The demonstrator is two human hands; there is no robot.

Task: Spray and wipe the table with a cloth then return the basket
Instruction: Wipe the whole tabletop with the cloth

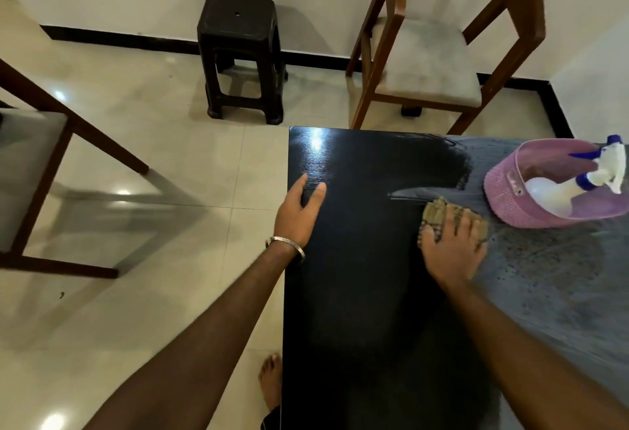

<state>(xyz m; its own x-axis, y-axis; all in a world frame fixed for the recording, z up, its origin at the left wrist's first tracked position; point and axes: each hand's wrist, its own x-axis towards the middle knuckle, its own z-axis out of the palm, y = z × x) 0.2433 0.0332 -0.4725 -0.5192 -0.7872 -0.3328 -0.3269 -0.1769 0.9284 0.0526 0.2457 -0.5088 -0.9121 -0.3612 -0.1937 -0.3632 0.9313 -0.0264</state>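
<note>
The black table (357,293) fills the lower right; its left half looks dark and wiped, its right part grey with spray droplets. My right hand (454,246) presses flat on a brownish checked cloth (435,213) near the table's middle. My left hand (299,212), with a metal bangle on the wrist, rests at the table's left edge, fingers spread and holding nothing. A pink basket (500,191) stands at the far right of the table, just right of the cloth, with a white spray bottle (558,191) with blue nozzle lying in it.
A dark plastic stool (240,55) stands by the wall beyond the table. One wooden chair with a grey cushion (425,65) sits behind the table's far edge, another (30,171) at the left. My bare foot (272,378) is on the tiled floor by the table's left side.
</note>
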